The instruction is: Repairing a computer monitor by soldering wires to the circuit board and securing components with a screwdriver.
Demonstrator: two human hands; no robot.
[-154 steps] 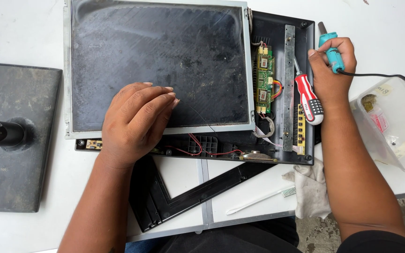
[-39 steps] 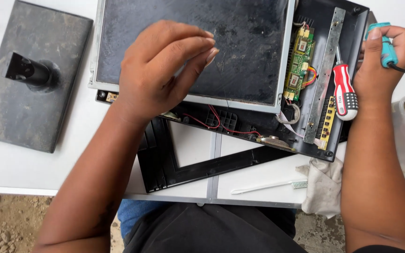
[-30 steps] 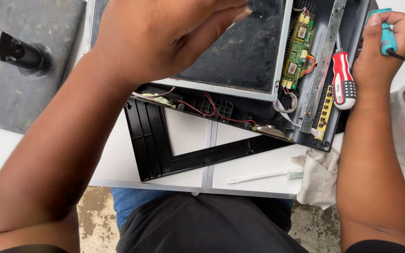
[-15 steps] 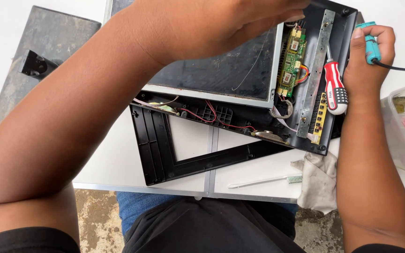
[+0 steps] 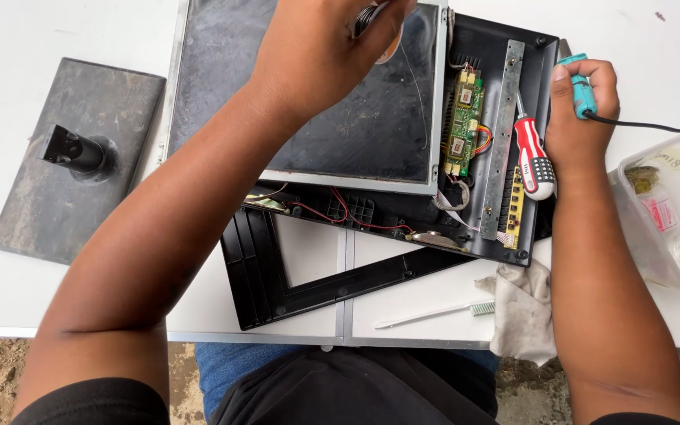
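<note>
View from above of a white table point(image 5: 9, 31) holding an opened flat monitor. The left hand point(image 5: 320, 51) is raised over the upper part of the dark display panel point(image 5: 356, 126), fingers curled around a small roll of solder wire point(image 5: 371, 16), a thin strand trailing down across the panel. Half a second ago this hand was higher and largely cut off by the top edge; now it is lower and more of it shows. The right hand point(image 5: 580, 110) rests at the right edge of the black rear housing point(image 5: 533, 71), closed around a teal-handled soldering iron point(image 5: 582, 86) with a black cord running off to the right, as before. A red and white screwdriver point(image 5: 535, 157) lies inside the housing just beside that hand, near a green circuit board point(image 5: 463, 126). The grey monitor stand point(image 5: 72, 157) lies to the left, now fully in view. A black front bezel point(image 5: 277, 275), a toothbrush point(image 5: 434, 315), a grey rag point(image 5: 522, 311) and a clear plastic tub point(image 5: 670, 220) sit nearby.
</note>
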